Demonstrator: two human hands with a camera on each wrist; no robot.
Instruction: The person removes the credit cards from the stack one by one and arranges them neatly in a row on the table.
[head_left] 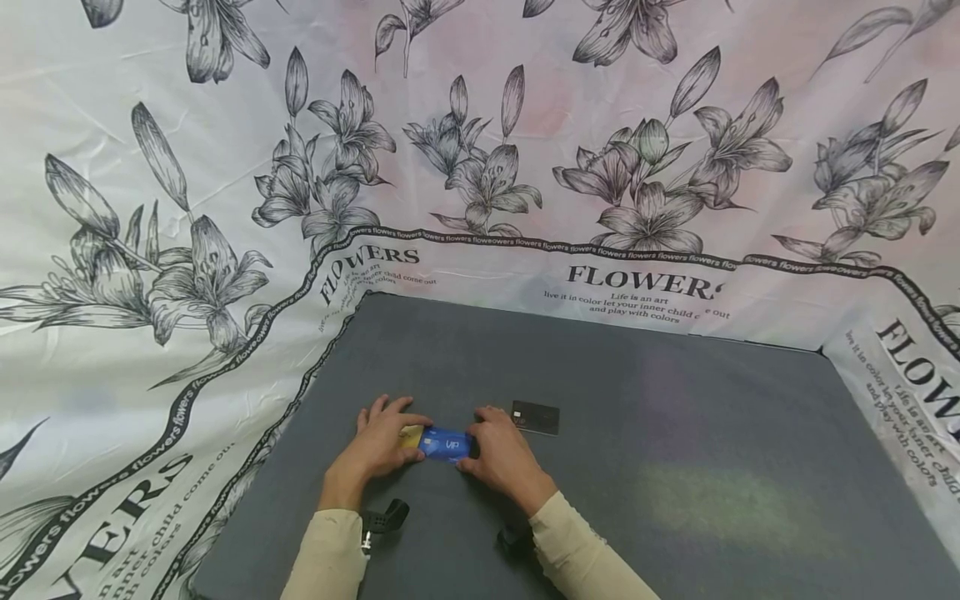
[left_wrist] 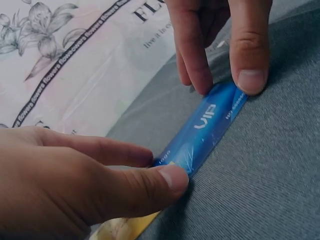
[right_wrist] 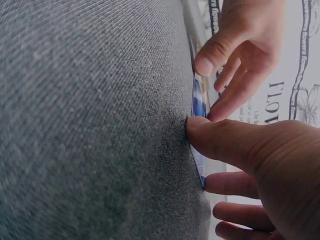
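pinching a blue card [head_left: 446, 445], left hand [head_left: 381, 442] and right hand [head_left: 505, 451] at opposite ends, long axis sideways

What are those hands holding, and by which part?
The blue card: right hand grips its right end, left hand its left end. I can't tell whether the left also grips the yellow card.

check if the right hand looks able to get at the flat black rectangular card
Probably yes: the black card lies close beside the right hand, with nothing visible between them, though that hand would likely have to release the shiny blue rectangular card.
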